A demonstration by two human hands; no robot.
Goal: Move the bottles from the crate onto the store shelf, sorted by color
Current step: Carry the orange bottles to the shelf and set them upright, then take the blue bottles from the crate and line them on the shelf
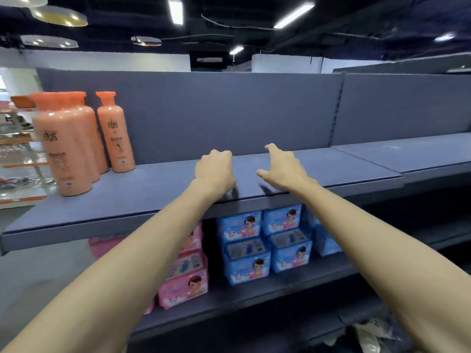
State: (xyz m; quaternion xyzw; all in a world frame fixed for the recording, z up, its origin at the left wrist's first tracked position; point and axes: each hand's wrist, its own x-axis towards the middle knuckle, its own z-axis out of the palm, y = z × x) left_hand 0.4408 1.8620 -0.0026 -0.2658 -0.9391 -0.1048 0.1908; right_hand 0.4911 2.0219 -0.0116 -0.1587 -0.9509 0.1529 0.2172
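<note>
Several orange bottles (68,143) with orange caps stand upright in a row at the left end of the top shelf (318,171), and one more orange bottle (116,133) stands just right of them. Both my arms reach over the shelf's middle. My left hand (215,171) is curled into a loose fist with nothing in it. My right hand (283,168) hovers beside it, fingers apart and empty. The crate is out of view.
Blue boxes (265,240) and pink packs (188,281) fill the lower shelf under my arms. The top shelf's grey back panel (229,110) rises behind my hands. A second shelf section (407,151) continues to the right. Crumpled plastic (374,337) lies at the bottom right.
</note>
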